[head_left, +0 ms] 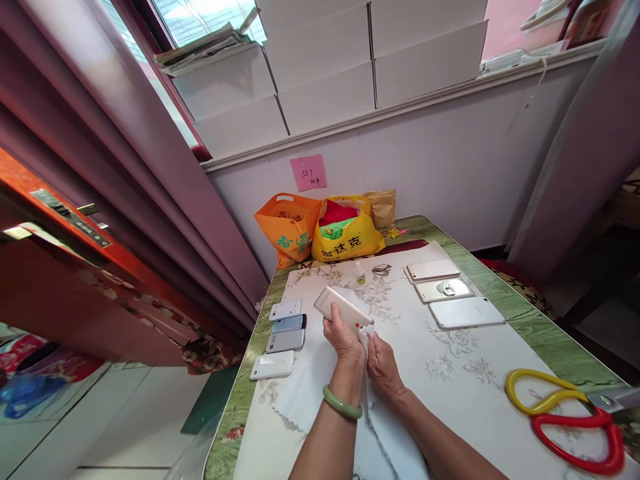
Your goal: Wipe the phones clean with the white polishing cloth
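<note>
My left hand (343,337), with a green bangle on its wrist, grips a pale gold smartphone (344,308) tilted above the table. The phone's back shows, with a small red-orange dot near one end. My right hand (385,365) pinches a light blue cloth (325,387) against the phone's near right end. Much of the cloth hangs and spreads over the table below my wrists. To the left lie several older phones (286,341) in a column. On the right are three smartphones (466,312), the middle one with a ring holder (447,289).
Large scissors (575,413) with yellow and red handles lie at the table's right edge. A small bottle (361,273) and glasses (381,269) stand farther back. An orange bag (287,230), a yellow bag (345,247) and a brown paper bag (383,208) line the wall.
</note>
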`<state>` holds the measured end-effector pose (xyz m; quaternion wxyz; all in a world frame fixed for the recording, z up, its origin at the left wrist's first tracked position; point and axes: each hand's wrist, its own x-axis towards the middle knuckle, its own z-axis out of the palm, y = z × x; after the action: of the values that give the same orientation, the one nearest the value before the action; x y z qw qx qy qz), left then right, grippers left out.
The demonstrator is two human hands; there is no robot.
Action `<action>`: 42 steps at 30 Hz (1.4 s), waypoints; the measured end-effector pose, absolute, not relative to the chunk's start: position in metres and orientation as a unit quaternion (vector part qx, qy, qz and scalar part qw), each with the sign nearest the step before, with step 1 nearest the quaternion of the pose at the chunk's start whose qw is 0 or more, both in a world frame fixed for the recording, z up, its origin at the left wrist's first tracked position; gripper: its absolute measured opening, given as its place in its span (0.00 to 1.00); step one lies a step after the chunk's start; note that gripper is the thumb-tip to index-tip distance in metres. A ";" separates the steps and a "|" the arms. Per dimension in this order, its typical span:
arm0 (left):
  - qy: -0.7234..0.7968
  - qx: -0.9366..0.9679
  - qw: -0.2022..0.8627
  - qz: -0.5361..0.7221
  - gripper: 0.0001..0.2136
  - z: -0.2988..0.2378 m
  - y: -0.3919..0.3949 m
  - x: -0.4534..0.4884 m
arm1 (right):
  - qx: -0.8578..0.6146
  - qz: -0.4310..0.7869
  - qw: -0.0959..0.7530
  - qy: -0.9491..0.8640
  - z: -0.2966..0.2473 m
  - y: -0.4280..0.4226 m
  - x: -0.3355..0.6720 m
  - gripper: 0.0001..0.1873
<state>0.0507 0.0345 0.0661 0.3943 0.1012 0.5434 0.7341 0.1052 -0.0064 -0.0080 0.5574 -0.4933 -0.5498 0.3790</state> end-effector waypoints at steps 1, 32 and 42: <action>0.535 0.096 0.401 0.738 0.19 0.067 0.035 0.053 | -0.490 0.385 0.564 -0.541 -0.010 -0.006 0.105 0.26; 0.547 0.492 0.457 0.500 0.18 0.041 -0.012 0.012 | -0.517 0.429 0.590 -0.449 -0.006 0.003 0.115 0.29; 0.600 0.369 0.363 0.610 0.17 0.042 0.018 0.031 | -0.512 0.398 0.523 -0.552 -0.004 -0.002 0.112 0.25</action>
<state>0.0313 0.0181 0.0423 0.3634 0.3688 0.6002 0.6097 0.1122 -0.0016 -0.0042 0.5233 -0.5124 -0.5524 0.3980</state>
